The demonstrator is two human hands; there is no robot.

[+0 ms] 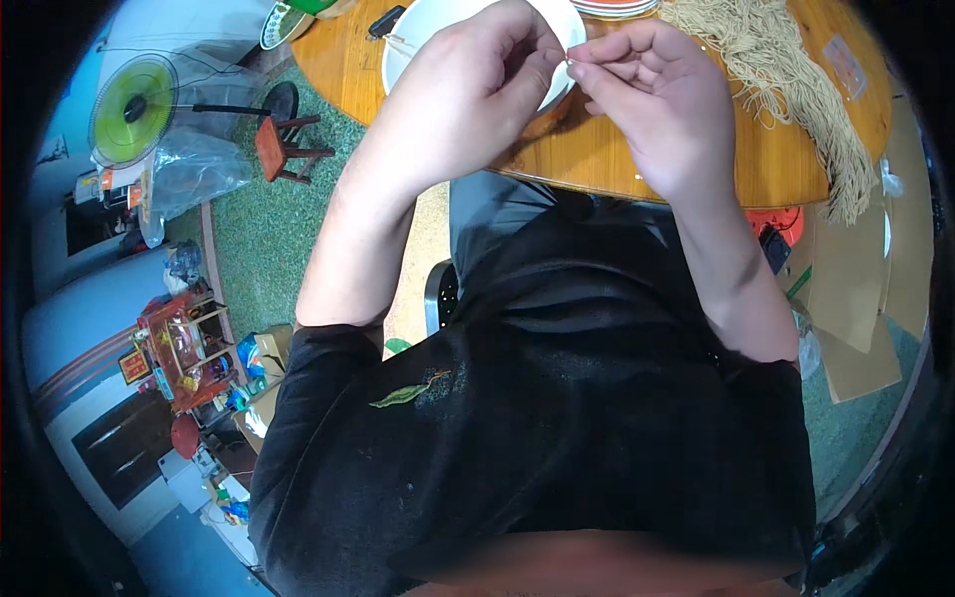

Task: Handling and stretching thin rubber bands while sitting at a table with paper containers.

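Note:
Both my hands are raised over the near edge of a round wooden table (587, 164), close together. My right hand (662, 109) pinches thumb and forefinger on something tiny and thin at the fingertips, too small to name. My left hand (482, 90) is curled with its thumb against the fingers; what lies inside is hidden by the hand. Behind my left hand stands a white bowl (413, 30), partly covered, with thin pale pieces at its left side. Just right of my right hand, a large bundle of beige cords (761, 60) lies across the table and hangs over its edge.
A dark small object (386, 22) and a patterned bowl (284, 28) sit at the table's far left. Stacked plates (612, 8) stand at the back. Left on the floor are a green fan (134, 109) and a wooden stool (284, 149); flattened cardboard (846, 298) lies at right.

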